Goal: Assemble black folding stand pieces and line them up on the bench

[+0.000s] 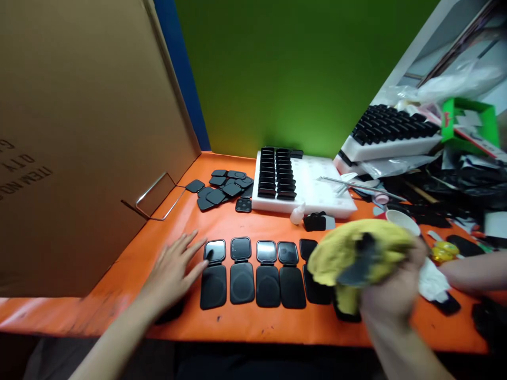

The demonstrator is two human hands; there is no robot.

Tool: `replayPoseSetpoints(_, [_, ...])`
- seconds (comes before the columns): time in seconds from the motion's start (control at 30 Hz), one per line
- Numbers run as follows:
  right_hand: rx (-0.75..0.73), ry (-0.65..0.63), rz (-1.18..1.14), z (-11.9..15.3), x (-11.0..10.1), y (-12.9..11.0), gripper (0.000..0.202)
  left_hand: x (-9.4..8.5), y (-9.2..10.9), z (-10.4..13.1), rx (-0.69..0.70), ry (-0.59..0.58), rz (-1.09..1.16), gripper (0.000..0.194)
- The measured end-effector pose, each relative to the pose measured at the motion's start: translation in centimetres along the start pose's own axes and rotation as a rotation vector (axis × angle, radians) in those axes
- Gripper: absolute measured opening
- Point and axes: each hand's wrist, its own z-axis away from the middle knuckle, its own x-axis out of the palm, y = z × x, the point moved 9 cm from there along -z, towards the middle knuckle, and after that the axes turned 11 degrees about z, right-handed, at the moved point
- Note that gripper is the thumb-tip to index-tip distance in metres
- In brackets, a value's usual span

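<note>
My left hand (176, 269) lies with fingers spread at the left end of a row of black folding pads (214, 287). Its fingertips touch or nearly touch the leftmost pad; a dark item (170, 312) shows partly under the wrist. The pads lie unfolded, each with a small glossy square panel (265, 251) hinged to a larger matte one. My right hand (392, 295), blurred, is closed on a yellow cloth (356, 253) with a dark grey patch on it. The cloth hangs over the row's right end and hides part of those pads.
Behind the row lie a pile of black pads (225, 190), a white foam tray (312, 179) with black pieces standing in it, and a small white bottle (297, 214). A cardboard box (79, 148) walls the left. Another person's forearm (479, 272) reaches in at right, near clutter.
</note>
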Motion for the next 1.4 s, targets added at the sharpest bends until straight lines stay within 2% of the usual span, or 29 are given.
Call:
replayPoseSetpoints(0.07, [-0.129,-0.244,0.029,3.5,6.3,0.1,0.026,0.6,-1.3,2.9,-0.042,0.037,-0.179,0.061])
replayPoseSetpoints(0.1, [-0.217,-0.412,0.147,5.7,9.8,0.4,0.025,1.3,-1.6,4.0,-0.041,0.023,-0.228,0.064])
replayPoseSetpoints(0.13, [-0.299,-0.656,0.304,8.4,13.7,1.3,0.027,2.1,-1.7,4.9,-0.020,0.005,-0.265,0.066])
replayPoseSetpoints(0.17, [-0.374,-0.852,0.436,11.1,16.6,2.3,0.031,2.8,-1.5,5.5,0.006,-0.008,-0.291,0.067])
replayPoseSetpoints(0.2, [-0.443,-0.973,0.540,13.2,18.5,3.3,0.043,3.4,-1.2,5.8,0.037,-0.018,-0.306,0.069])
replayPoseSetpoints(0.27, [-0.531,-1.092,0.690,15.8,20.3,5.0,0.062,4.2,-0.5,5.7,0.091,-0.016,-0.317,0.072])
replayPoseSetpoints(0.33, [-0.588,-1.107,0.753,16.8,20.4,5.6,0.060,4.5,0.3,5.3,0.121,0.000,-0.313,0.074])
replayPoseSetpoints(0.5, [-0.635,-1.133,0.727,16.3,19.2,5.1,0.029,4.8,1.4,4.5,0.119,0.056,-0.273,0.075])
replayPoseSetpoints(0.57, [-0.568,-1.140,0.710,15.5,19.1,4.9,0.027,4.4,1.3,4.8,0.074,0.106,-0.263,0.079])
replayPoseSetpoints(0.7, [-0.363,-1.005,0.620,13.1,19.8,3.7,0.039,3.9,0.5,6.1,-0.055,0.157,-0.287,0.084])
replayPoseSetpoints(0.77, [-0.414,-1.033,0.624,13.9,21.3,3.0,0.048,4.2,0.4,6.4,-0.059,0.121,-0.283,0.086])
replayPoseSetpoints(0.83, [-0.546,-1.151,0.653,16.2,23.1,2.7,0.058,4.6,0.4,6.5,-0.039,0.089,-0.276,0.087])
replayPoseSetpoints(0.93, [-0.673,-1.247,0.665,18.8,24.3,3.4,0.061,4.8,0.4,6.4,-0.017,0.079,-0.288,0.084])
replayPoseSetpoints(1.0, [-0.706,-1.252,0.625,19.5,24.0,3.6,0.052,4.8,0.4,6.3,-0.007,0.087,-0.302,0.084])
replayPoseSetpoints(1.13, [-0.732,-1.266,0.492,20.0,22.1,3.1,0.038,4.7,0.3,6.5,0.009,0.098,-0.287,0.083])
replayPoseSetpoints(1.23, [-0.795,-1.331,0.361,21.2,20.5,2.1,0.034,4.9,0.0,6.6,-0.010,0.079,-0.261,0.084])
replayPoseSetpoints(1.4, [-0.832,-1.432,0.282,22.7,19.0,1.6,0.024,5.1,-0.4,6.4,-0.026,0.042,-0.246,0.070])
